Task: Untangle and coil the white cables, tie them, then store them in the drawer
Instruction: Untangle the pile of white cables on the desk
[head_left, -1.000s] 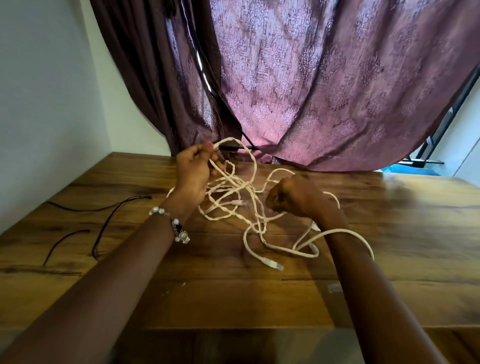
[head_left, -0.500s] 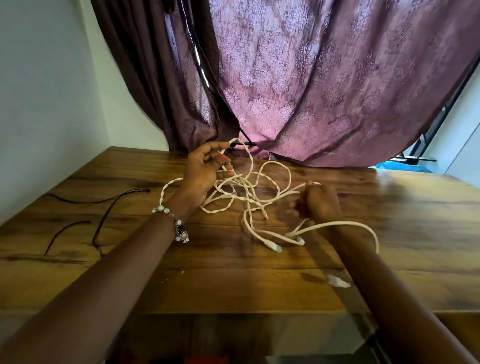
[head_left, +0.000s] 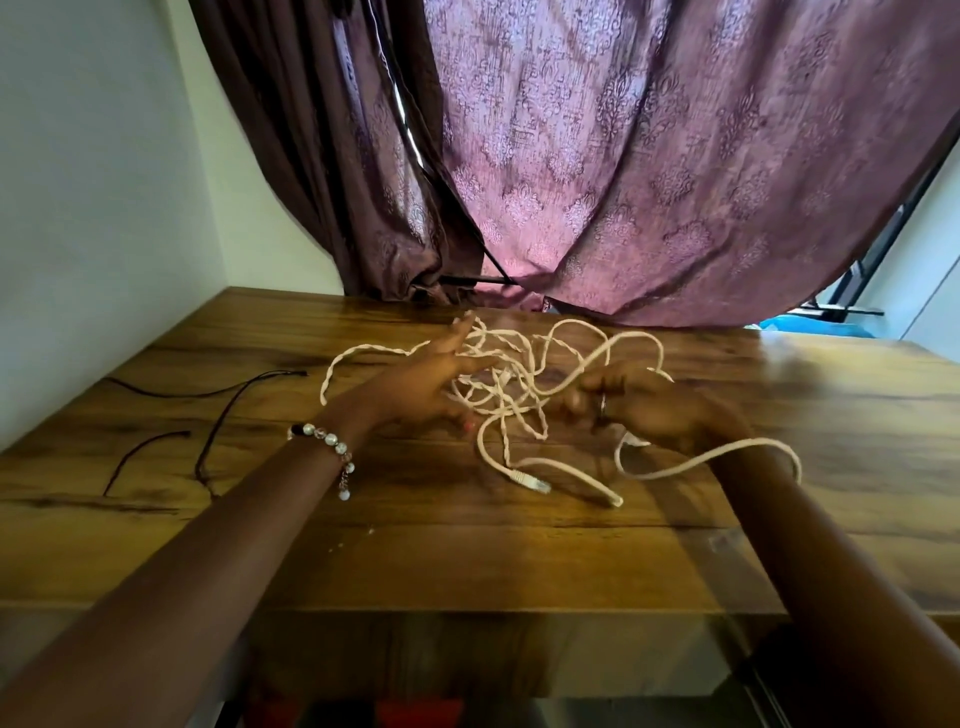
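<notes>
The white cables (head_left: 498, 384) are tangled near the table's (head_left: 519, 561) far edge, between both hands; the left hand (head_left: 421, 387) is spread open, the right hand (head_left: 644, 402) pinches a strand.

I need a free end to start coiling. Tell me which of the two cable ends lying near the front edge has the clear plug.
The left end, with a clear plug; the right end looks like a plain rounded tip.

left hand (head_left: 426, 387): fingers spread, reaching forward | right hand (head_left: 660, 402): fingers curled in a loose pinch | both forearms extended
</notes>
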